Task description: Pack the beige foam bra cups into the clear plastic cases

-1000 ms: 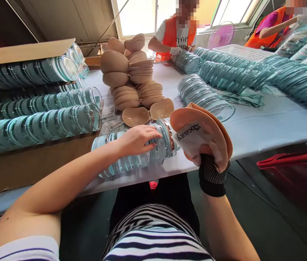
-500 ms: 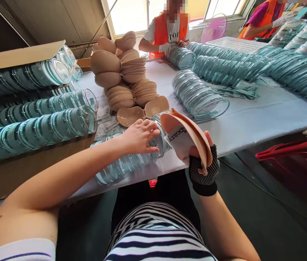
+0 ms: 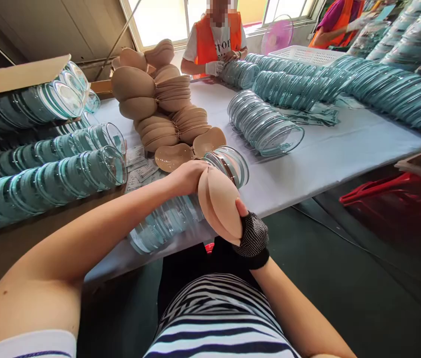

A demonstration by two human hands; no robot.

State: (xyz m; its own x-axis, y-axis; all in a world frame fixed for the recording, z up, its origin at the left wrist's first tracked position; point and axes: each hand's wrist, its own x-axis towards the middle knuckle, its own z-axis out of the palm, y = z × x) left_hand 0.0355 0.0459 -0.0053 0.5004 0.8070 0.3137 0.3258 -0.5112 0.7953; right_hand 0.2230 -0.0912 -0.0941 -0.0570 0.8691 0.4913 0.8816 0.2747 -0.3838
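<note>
a long worktop under a pale cloth runs away to a bright window on the far wall, where daylight pours in. left of the window the wall is clad in dull panels. a pink fan and a white basket stand near the worktop's far edge. the floor is dark, and a red crate sits under the worktop's right corner.

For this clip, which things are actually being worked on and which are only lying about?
In hand:
- folded beige pads, gripped by the gloved right hand
- left hand on the pads' top edge
- row of clear cases just beneath

Lying about:
- beige pad pile
- leaflets
- cardboard box
- pink fan
- white basket
</note>
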